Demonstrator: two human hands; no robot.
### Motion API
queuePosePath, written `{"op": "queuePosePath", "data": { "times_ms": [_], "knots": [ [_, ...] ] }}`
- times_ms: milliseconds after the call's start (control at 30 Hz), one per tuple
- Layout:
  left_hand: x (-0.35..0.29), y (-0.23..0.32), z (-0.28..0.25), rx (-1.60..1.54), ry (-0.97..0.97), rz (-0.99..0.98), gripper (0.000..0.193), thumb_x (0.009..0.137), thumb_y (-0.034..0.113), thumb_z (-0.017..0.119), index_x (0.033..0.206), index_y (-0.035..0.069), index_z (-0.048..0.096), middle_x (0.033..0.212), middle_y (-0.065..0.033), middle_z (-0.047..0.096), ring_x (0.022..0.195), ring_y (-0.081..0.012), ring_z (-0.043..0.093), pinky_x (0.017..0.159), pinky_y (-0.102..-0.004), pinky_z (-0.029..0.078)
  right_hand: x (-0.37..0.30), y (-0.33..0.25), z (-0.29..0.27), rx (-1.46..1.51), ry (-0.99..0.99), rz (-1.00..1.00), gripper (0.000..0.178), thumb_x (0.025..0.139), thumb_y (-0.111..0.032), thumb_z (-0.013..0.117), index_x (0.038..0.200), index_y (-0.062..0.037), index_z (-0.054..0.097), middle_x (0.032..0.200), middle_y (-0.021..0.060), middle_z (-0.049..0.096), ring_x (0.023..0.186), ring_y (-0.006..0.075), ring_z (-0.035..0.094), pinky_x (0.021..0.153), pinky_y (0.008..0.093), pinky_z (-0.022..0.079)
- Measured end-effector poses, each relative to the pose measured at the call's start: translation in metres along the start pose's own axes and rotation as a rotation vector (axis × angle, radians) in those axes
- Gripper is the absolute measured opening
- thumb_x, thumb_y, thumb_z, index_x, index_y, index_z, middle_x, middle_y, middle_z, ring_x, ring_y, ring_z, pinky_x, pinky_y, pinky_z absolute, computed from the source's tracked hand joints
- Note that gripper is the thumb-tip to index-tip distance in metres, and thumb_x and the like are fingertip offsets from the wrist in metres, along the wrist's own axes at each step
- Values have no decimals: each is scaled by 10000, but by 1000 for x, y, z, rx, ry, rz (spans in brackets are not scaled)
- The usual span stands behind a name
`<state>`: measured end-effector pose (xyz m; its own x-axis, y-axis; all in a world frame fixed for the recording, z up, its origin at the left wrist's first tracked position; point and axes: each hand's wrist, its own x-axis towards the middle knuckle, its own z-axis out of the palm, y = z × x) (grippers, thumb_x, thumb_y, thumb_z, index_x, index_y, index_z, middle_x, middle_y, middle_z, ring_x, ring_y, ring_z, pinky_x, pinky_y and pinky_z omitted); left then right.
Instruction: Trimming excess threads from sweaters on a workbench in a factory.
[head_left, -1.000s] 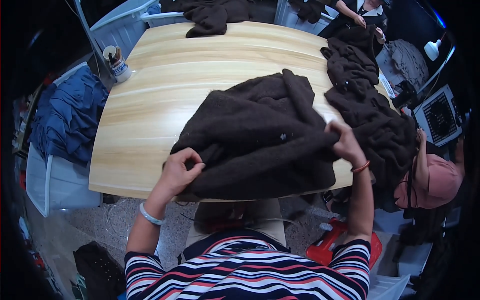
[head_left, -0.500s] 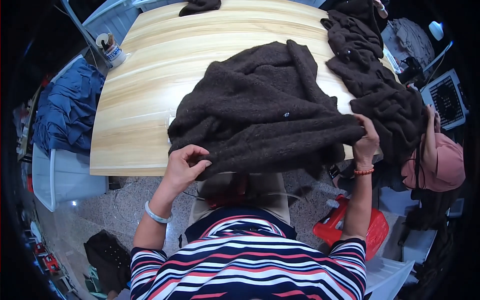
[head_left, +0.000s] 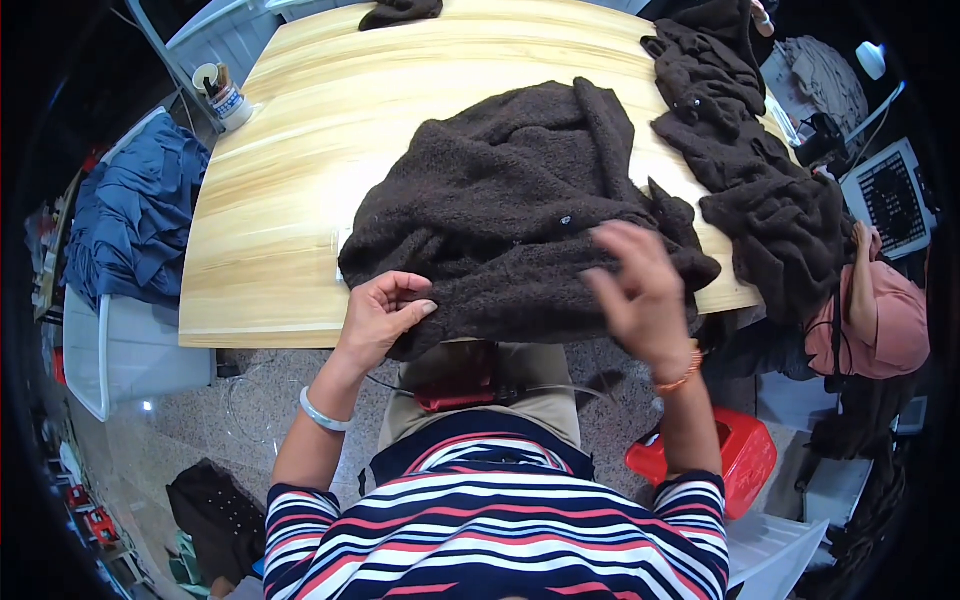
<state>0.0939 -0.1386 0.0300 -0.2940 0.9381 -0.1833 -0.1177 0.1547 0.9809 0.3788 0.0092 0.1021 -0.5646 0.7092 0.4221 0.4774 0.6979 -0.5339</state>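
A dark brown fuzzy garment lies bunched on the light wooden table, its near edge hanging over the table's front. My left hand pinches the garment's lower left hem at the table edge. My right hand hovers blurred above the garment's right side, fingers spread, holding nothing. A small button shows near the garment's middle.
More dark brown garments lie heaped along the table's right side, another at the far edge. A cup with tools stands at the far left corner. Blue cloth fills a bin on the left. A seated person and a red stool are on the right.
My right hand has let go of the garment's right edge and lifted, opening its fingers. My left hand stays gripping the left hem. The garment has slid slightly nearer.
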Motion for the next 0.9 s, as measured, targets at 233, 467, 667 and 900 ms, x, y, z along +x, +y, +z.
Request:
{"op": "queuePosePath", "data": {
  "times_ms": [233, 467, 667, 900],
  "knots": [
    [4, 0, 5, -125, -7, -25, 203, 826, 71, 778, 996, 37, 673, 804, 22, 659, 631, -11, 541, 562, -147, 423, 5, -49, 130, 859, -486, 232, 351, 880, -100, 703, 1198, 29, 632, 934, 62, 677, 641, 54, 580, 550, 205, 476],
    [2, -13, -9, -211, -52, -78, 151, 849, 69, 759, 971, 32, 677, 830, 8, 668, 677, -29, 565, 589, -166, 448, 5, -28, 141, 1075, -694, 478, 227, 918, -193, 691, 1006, 16, 679, 735, -9, 627, 617, 48, 583, 548, 199, 475],
    [6, -6, -3, -188, -66, -111, 144, 846, 77, 754, 953, 41, 664, 799, 17, 651, 627, -21, 547, 547, -154, 419, 3, -21, 138, 1247, -796, 551, 209, 907, -190, 720, 967, 1, 659, 772, -26, 612, 691, 31, 549, 599, 192, 439],
    [3, 10, -4, 41, -117, 103, 130, 852, 51, 737, 944, 13, 654, 826, -1, 658, 646, -31, 564, 590, -168, 456, 0, -42, 129, 854, -505, 205, 194, 853, -135, 720, 875, 40, 638, 724, 63, 629, 655, 102, 575, 606, 269, 462]
  ]
}}
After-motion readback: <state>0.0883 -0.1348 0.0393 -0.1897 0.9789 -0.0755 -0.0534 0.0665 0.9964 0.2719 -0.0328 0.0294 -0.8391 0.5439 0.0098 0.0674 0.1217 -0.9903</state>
